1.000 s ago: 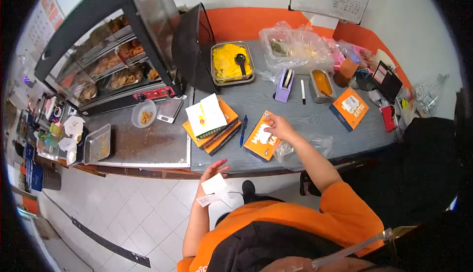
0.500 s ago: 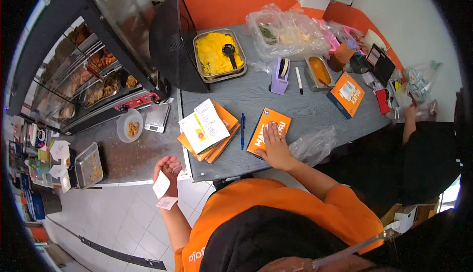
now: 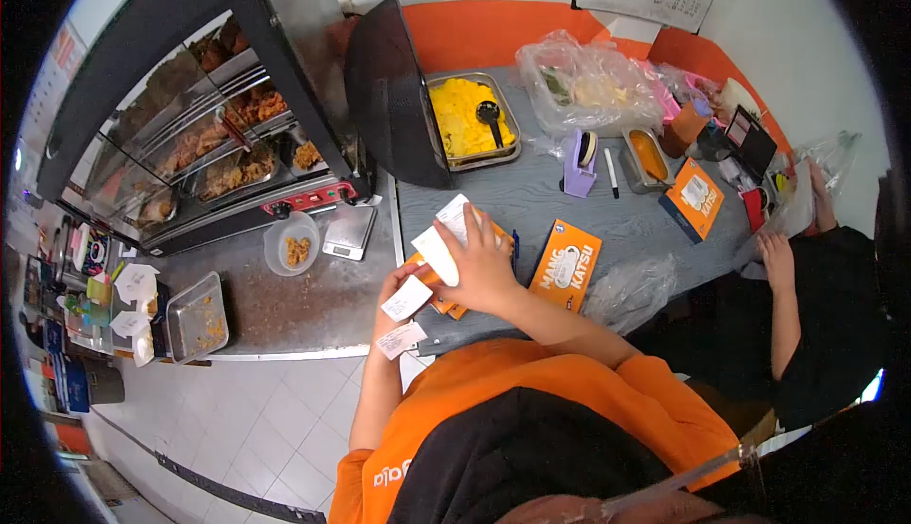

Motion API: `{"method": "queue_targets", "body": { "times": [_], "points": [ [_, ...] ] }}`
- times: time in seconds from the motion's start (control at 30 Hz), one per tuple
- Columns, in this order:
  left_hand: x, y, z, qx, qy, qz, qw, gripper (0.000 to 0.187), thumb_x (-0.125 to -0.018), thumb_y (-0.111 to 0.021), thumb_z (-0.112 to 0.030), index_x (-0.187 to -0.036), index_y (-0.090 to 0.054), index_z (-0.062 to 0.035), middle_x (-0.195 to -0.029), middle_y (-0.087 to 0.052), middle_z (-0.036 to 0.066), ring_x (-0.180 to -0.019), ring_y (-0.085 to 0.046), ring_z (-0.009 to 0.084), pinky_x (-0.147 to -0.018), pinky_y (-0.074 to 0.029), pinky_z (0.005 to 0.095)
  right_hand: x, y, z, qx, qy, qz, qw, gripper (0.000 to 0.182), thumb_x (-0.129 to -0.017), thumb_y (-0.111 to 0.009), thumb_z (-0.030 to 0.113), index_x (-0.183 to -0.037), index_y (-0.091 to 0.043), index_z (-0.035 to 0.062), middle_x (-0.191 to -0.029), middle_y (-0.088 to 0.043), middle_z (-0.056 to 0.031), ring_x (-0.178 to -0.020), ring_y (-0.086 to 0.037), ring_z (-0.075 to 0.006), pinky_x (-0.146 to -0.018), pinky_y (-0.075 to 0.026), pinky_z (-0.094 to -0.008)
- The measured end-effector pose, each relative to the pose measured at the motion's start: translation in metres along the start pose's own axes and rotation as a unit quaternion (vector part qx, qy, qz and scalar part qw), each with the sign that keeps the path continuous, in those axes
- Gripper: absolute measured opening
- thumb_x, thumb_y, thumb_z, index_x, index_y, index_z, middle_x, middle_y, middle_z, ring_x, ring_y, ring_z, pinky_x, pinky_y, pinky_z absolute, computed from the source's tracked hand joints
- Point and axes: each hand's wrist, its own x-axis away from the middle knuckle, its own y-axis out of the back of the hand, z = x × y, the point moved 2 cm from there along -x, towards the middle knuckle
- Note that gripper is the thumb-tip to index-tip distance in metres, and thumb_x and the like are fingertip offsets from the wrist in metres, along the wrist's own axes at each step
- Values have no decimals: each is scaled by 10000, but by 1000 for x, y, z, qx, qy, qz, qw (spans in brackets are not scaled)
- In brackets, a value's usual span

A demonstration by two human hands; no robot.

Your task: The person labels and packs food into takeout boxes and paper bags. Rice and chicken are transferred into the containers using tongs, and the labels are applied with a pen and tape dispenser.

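My right hand is over the stack of orange boxes, its fingers bent around a white printed paper slip that looks curled. Beside it, my left hand meets the stack's left side; its fingers are largely hidden by paper and the other hand. Across the left hand and wrist lie a white slip and a second small slip. A single orange "Mang Katsu" box lies flat to the right of my right forearm. The blue pen is partly covered by my right hand.
A glass food warmer stands left, with a kitchen scale and plastic bowl before it. Behind are a tray of yellow food, a tape dispenser and a sauce pan. A co-worker's hand handles plastic at right.
My right hand has left the single box and moved left to the paper on the stack. My left hand has come up from beside the table to the stack. The view has shifted left.
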Motion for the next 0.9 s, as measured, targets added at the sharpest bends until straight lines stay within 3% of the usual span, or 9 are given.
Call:
{"method": "queue_targets", "body": {
  "times": [0.07, 0.2, 0.4, 0.5, 0.57, 0.6, 0.67, 0.77, 0.9],
  "points": [
    [-1, 0, -1, 6, 3, 10, 1000, 296, -878, -493, -113, -1142, -421, -1, -1153, -540, 151, -939, -586, 204, -771, -509, 280, -8, -9, -15, 18, -39, 31, 999, 900, -588, -708, 467, -1357, -296, 245, -1366, -209, -257, -1236, -247, -426, -896, -283, -606],
    [-1, 1, -6, -2, -33, 9, 999, 292, -858, -521, -79, -1122, -427, 4, -1096, -556, 141, -953, -569, 191, -792, -491, 266, -39, -3, -113, -12, -148, -22, 989, 773, -606, -687, 450, -1302, -404, 268, -1379, -259, -171, -1235, -266, -379, -924, -282, -591],
    [-9, -6, -3, -110, -117, -31, 987, 448, -737, -666, -91, -1112, -434, -12, -1016, -537, 96, -895, -534, 150, -764, -472, 258, -61, -30, -211, 55, -161, 118, 978, 779, -601, -658, 501, -1302, -401, 280, -1360, -316, -147, -1197, -330, -377, -928, -298, -571],
    [-16, -6, 1, -174, -121, -68, 975, 631, -595, -785, -159, -1101, -438, -12, -1003, -513, 106, -883, -508, 186, -759, -448, 305, -59, -41, -211, 107, -111, 100, 983, 617, -665, -638, 454, -1222, -507, 223, -1325, -365, -154, -1185, -353, -350, -932, -320, -525],
    [-17, -10, -2, -380, -230, -125, 887, 672, -578, -793, -235, -1093, -434, 4, -1001, -485, 127, -913, -480, 234, -807, -410, 341, -63, -41, -207, 67, -86, -88, 990, 400, -735, -622, 363, -1067, -615, 140, -1264, -433, -157, -1158, -391, -319, -915, -357, -459],
    [-17, -15, -7, -394, -231, -130, 880, 725, -562, -792, -305, -1098, -426, 18, -1002, -461, 154, -940, -448, 283, -844, -369, 366, -62, -22, -176, 1, -80, -177, 981, 240, -781, -616, 262, -929, -652, 76, -1111, -551, -143, -1050, -495, -282, -837, -419, -394],
    [-21, -21, -13, -436, -238, -133, 858, 722, -568, -787, -252, -1121, -406, 12, -1046, -451, 163, -979, -443, 290, -860, -372, 373, -47, -4, -111, -294, -90, -44, 950, 225, -789, -633, 235, -918, -641, 52, -961, -610, -102, -895, -579, -232, -745, -459, -321],
    [-22, -32, -19, -489, -252, -130, 825, 760, -544, -787, -228, -1142, -383, 10, -1096, -441, 181, -1026, -434, 322, -870, -373, 399, -25, -1, -45, -633, -88, 177, 748, 282, -818, -590, 56, -1076, -515, -29, -858, -601, -64, -797, -586, -122, -737, -479, -235],
    [-20, -34, -25, -548, -279, -178, 768, 646, -639, -714, -249, -1145, -397, -1, -1118, -444, 173, -1066, -409, 340, -879, -343, 430, -24, 0, -36, -632, -84, 137, 758, 281, -780, -612, -7, -1041, -509, -27, -830, -578, -51, -779, -578, -101, -700, -475, -209]
  ]
}}
